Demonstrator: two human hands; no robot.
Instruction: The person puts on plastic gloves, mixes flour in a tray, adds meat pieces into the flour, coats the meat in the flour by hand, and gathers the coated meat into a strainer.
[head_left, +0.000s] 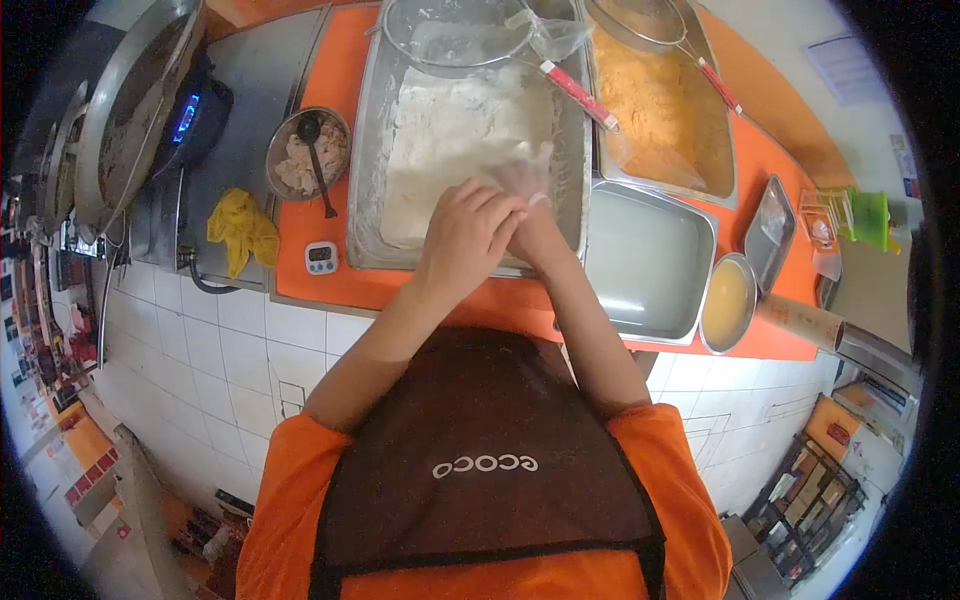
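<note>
My left hand (468, 225) is bare and closed at my right wrist, its fingers pinching what looks like the cuff of a clear plastic glove (543, 158). That glove covers my right hand (521, 182), which is blurred and partly hidden behind the left, so its fingers do not show clearly. Both hands are above the near side of a large metal tray (375, 256) of white flour (440, 150). A sieve with a red handle (580, 95) lies across the tray's far end, with a crumpled clear plastic bag (552, 36) by its rim.
Right of the flour stand a tray of orange crumbs (650, 95) with another sieve (720, 85), a pan of cloudy liquid (645, 255) and a bowl of yellow liquid (727, 303). Leftward are a bowl of meat with a black spoon (318, 165), a timer (321, 258) and a yellow cloth (243, 232).
</note>
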